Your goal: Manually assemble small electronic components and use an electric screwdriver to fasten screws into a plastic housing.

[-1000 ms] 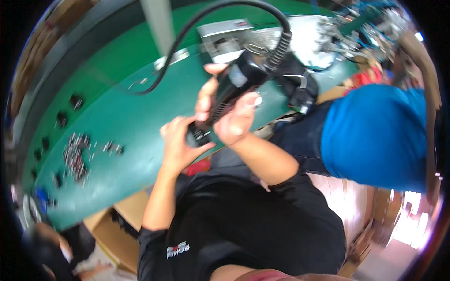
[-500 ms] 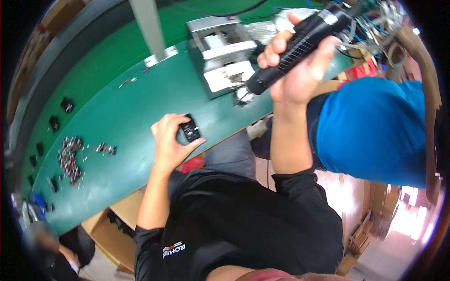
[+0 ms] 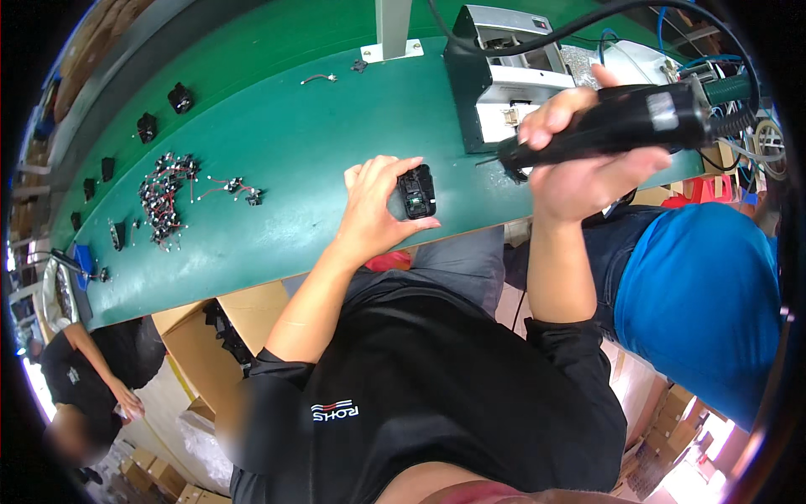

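Note:
My left hand (image 3: 365,206) grips a small black plastic housing (image 3: 417,193) on the green bench, fingers at its far end and thumb at its near end. The housing's open side faces up, with a bit of green inside. In my right hand (image 3: 579,181) is a black electric screwdriver (image 3: 617,130), held nearly level, its thin bit pointing left. The bit is above the bench, to the right of the housing and apart from it. Behind the screwdriver stands a grey and black screw feeder (image 3: 520,86), partly hidden by my hand and the tool.
A pile of small wired parts (image 3: 168,197) lies on the green bench (image 3: 294,160) at left, near several black housings (image 3: 180,98). A metal post (image 3: 392,29) rises at the back. A person in blue (image 3: 697,294) sits at right; another person (image 3: 92,370) is at lower left.
The whole view has shifted, so the bench items appear farther right. The screwdriver has tipped closer to level, and its bit has moved left from the feeder's front towards the housing.

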Tool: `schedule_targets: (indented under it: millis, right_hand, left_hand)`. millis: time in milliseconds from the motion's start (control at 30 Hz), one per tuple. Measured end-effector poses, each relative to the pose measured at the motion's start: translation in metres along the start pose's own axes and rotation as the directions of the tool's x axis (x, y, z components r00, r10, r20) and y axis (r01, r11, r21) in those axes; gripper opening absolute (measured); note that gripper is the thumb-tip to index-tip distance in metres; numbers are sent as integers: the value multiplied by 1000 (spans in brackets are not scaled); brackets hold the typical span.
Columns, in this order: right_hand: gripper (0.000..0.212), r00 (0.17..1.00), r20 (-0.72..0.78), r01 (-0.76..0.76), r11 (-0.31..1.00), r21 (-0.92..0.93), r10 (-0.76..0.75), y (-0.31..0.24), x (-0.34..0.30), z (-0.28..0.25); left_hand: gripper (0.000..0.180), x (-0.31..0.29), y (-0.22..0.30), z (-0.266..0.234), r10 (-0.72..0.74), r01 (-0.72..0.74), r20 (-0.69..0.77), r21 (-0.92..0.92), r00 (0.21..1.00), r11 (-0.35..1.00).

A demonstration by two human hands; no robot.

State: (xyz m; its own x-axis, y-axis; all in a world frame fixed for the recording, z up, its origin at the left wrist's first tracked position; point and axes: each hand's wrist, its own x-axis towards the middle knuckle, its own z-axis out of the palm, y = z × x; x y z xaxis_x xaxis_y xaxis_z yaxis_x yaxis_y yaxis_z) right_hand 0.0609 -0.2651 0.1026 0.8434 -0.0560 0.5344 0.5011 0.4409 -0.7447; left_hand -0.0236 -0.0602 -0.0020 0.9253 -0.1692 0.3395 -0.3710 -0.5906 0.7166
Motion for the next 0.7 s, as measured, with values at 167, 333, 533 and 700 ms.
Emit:
schedule_targets:
  millis: [167, 333, 533, 700]
  right_hand:
    - [101, 987, -65, 147, 989, -8, -148, -11, 24, -18]
    - [99, 981, -113, 127, 959, -252, -160, -11, 27, -33]
    - [99, 995, -14, 92, 965, -246, -99, 5, 27, -37]
    - [96, 901, 392, -205, 979, 11, 185, 5, 56, -53]
  left_hand:
    - [83, -2, 2, 0, 8, -9, -32, -34, 999, 999]
    - [85, -1, 4, -2, -8, 7, 21, 14, 1000, 1000]
    - [79, 2, 5, 1, 32, -32, -15, 4, 999, 999]
    - [80, -2, 4, 1, 38, -37, -27, 21, 999, 999]
